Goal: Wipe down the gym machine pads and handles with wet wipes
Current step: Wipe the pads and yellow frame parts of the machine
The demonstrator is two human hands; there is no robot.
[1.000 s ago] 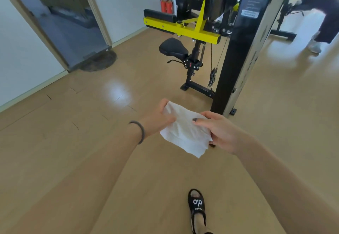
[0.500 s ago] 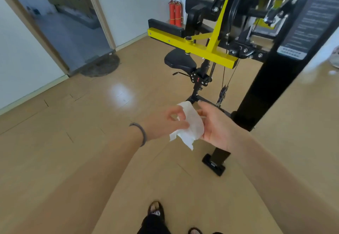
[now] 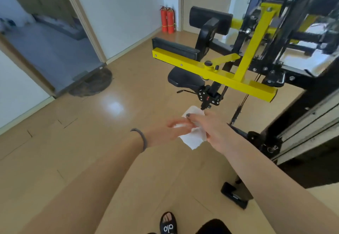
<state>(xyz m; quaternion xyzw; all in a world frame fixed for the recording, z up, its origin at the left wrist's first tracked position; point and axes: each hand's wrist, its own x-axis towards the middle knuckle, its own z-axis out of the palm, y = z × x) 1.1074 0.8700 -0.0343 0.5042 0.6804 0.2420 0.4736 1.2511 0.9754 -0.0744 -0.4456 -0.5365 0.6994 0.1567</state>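
- Nearest the camera, a sandalled foot (image 3: pixel 168 223) stood on the wooden floor (image 3: pixel 55 160), and both forearms reached forward and slightly right toward the gym machine (image 3: pixel 256 59).
- The two hands were close together with the wet wipe (image 3: pixel 194 138) between them. The right hand (image 3: pixel 212 129) gripped it, with a finger curled over its upper edge. The left hand (image 3: pixel 165 132), which had a dark band at the wrist, was blurred; it touched the wipe's left edge, but whether it pinched the wipe or only steadied it could not be told.
- The wipe hung bunched and partly folded, clear of the floor and not touching any part of the machine.
- Just beyond the hands, and a little up and to the right, stood the seat post with its black adjustment bracket (image 3: pixel 209 96). The black seat pad (image 3: pixel 185 80) sat above and slightly left of it, near the hands and the closest pad.
- Above the seat ran the yellow bar (image 3: pixel 211 74), its long axis slanting from upper left to lower right. A long black arm pad (image 3: pixel 174 47) lay along the bar's far left end, and a black roller pad (image 3: pixel 211 21) stood higher and further back.
- My judgement: the pads lay ahead and upward, roughly centred between the hands. The right hand had the firmer hold on the wipe and stood a touch nearer the seat, so it looked better placed to lift the wipe up onto the seat pad first.
- Furthest off were two red fire extinguishers (image 3: pixel 167 20) by the wall and an open doorway (image 3: pixel 45 41) at left.
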